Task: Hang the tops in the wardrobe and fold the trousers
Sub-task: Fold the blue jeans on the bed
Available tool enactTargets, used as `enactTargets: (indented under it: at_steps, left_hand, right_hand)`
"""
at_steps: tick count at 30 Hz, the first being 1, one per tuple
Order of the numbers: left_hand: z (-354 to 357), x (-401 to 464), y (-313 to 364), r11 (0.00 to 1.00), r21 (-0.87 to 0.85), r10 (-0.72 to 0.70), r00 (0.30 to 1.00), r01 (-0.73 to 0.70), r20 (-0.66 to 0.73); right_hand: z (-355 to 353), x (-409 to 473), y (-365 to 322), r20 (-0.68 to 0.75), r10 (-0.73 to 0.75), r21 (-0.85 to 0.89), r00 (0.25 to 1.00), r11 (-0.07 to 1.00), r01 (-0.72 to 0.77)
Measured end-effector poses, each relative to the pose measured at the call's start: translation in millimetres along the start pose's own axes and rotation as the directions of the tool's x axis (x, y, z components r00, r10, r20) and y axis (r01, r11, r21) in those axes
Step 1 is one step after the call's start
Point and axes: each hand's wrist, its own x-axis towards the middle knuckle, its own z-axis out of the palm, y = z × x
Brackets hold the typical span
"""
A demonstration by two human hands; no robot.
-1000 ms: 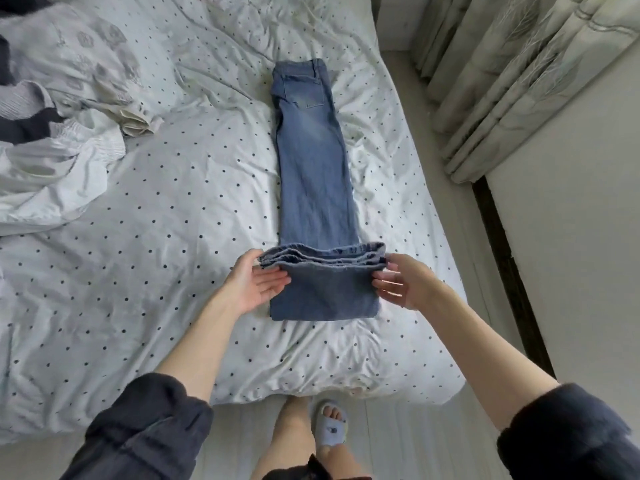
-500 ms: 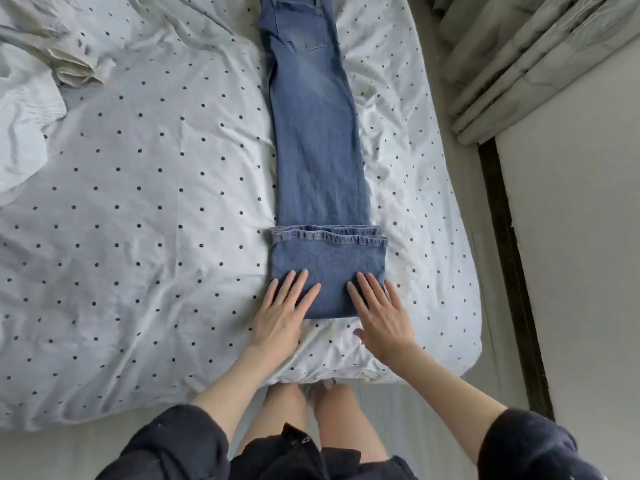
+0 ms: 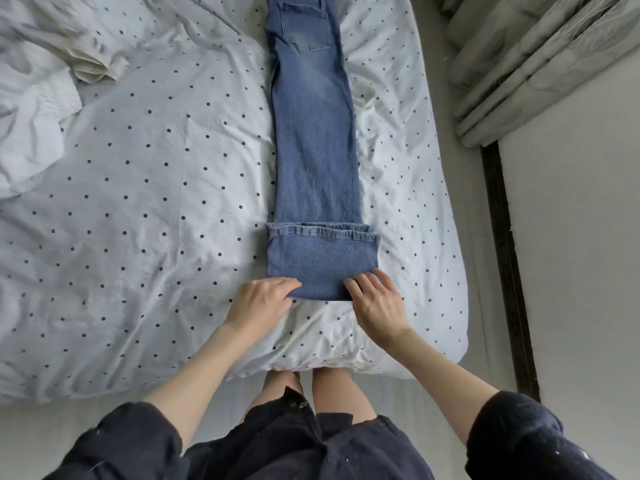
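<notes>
Blue jeans (image 3: 313, 143) lie lengthwise on the dotted white bedsheet (image 3: 156, 202), legs doubled side on side, waist at the far end. The hem end is folded up once, making a flap (image 3: 322, 261) near the bed's front edge. My left hand (image 3: 259, 301) grips the flap's near left corner with curled fingers. My right hand (image 3: 375, 303) grips the near right corner, fingers curled over the folded edge.
Crumpled white and patterned bedding or clothes (image 3: 41, 98) lie heaped at the bed's far left. Pale curtains (image 3: 530, 60) hang at the right above a dark floor strip (image 3: 505, 254). A narrow strip of floor runs between bed and wall on the right.
A second ago both hands held the hems raised over the jeans. They laid the flap flat and pressed it with straight fingers. Now both hands have slid to the near edge and curled on it.
</notes>
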Motion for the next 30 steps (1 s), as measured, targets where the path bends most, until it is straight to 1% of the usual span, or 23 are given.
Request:
enactTargets:
  at_steps: [3,5,7,10,12,14,16,18,20,21,22,23,24,26,27,28,29,30]
  left_hand:
    - [-32.4,15.0,4.6,0.997,-0.029,-0.073,0.997,0.073,0.004]
    - [-54.0,31.4,4.7,0.988,-0.06,-0.14,0.99,0.141,0.017]
    - [-72.8,50.5,0.4,0.983,-0.066,-0.172,0.985,0.173,0.02]
    - [-98.8,82.3,-6.1,0.976,-0.13,-0.178,0.984,0.173,-0.026]
    - [-112.5,107.4,-12.2,0.971,-0.136,-0.203,0.978,0.195,-0.051]
    - [-122.7,143.9,-25.2,0.976,-0.088,-0.211,0.962,0.199,-0.171]
    - [-125.9,176.3,-34.4,0.976,-0.04,-0.215,0.933,0.213,-0.287]
    - [-114.0,194.3,-38.8,0.964,-0.049,-0.262,0.912,0.26,-0.314]
    - [-93.1,191.4,-33.9,0.969,-0.074,-0.248,0.924,0.237,-0.291]
    - [-79.5,182.3,-30.6,0.978,-0.068,-0.21,0.94,0.199,-0.268]
    - [-61.8,173.0,-30.5,0.985,-0.037,-0.173,0.956,0.169,-0.238]
    - [-44.9,162.6,-30.6,0.988,0.002,-0.15,0.967,0.154,-0.206]
    - [-28.5,152.5,-31.5,0.988,0.049,-0.137,0.975,0.148,-0.178]
    - [-4.8,137.2,-31.9,0.978,0.157,-0.124,0.987,0.139,-0.101]
    - [5.2,133.3,-33.0,0.967,0.213,-0.134,0.99,0.142,-0.053]
    - [10.5,131.3,-33.3,0.954,0.268,-0.135,0.991,0.136,-0.024]
    - [14.0,130.8,-33.7,0.94,0.315,-0.138,0.99,0.134,-0.008]
    - [17.0,133.0,-35.9,0.925,0.356,-0.133,0.991,0.132,-0.02]
  right_hand:
    - [-32.5,16.1,12.6,-0.001,0.021,0.102,1.0,0.995,-0.02]
    - [-54.5,32.9,24.4,-0.013,0.017,0.146,1.0,0.989,-0.015]
    - [-73.4,54.3,34.7,-0.024,0.023,0.168,0.999,0.986,-0.019]
    - [-92.4,93.8,46.1,-0.043,0.064,0.132,0.997,0.99,-0.058]
    - [-101.2,125.0,54.5,-0.015,0.096,0.083,0.995,0.992,-0.094]
    - [-105.7,167.3,70.0,0.045,0.15,0.077,0.988,0.985,-0.153]
    - [-104.8,203.2,81.1,0.061,0.202,0.083,0.978,0.975,-0.207]
    - [-89.4,224.4,84.5,0.05,0.218,0.113,0.975,0.968,-0.222]
    - [-70.4,220.6,77.1,-0.059,0.172,0.131,0.983,0.978,-0.163]
    - [-59.8,210.0,72.1,-0.13,0.134,0.146,0.982,0.983,-0.115]
    - [-45.1,196.5,68.3,-0.168,0.089,0.152,0.982,0.986,-0.064]
    - [-31.9,180.5,64.4,-0.156,0.043,0.157,0.987,0.987,-0.018]
    - [-17.4,164.7,61.4,-0.109,-0.021,0.147,0.994,0.988,0.037]
    - [-0.1,141.3,59.3,0.041,-0.095,0.114,0.995,0.989,0.09]
    - [8.3,135.1,59.5,0.122,-0.106,0.08,0.987,0.992,0.097]
    - [12.2,132.5,60.3,0.139,-0.106,0.042,0.985,0.994,0.101]
    - [15.7,133.6,62.0,0.108,-0.106,0.023,0.988,0.994,0.104]
    - [20.3,136.9,64.8,0.041,-0.121,0.016,0.992,0.993,0.12]
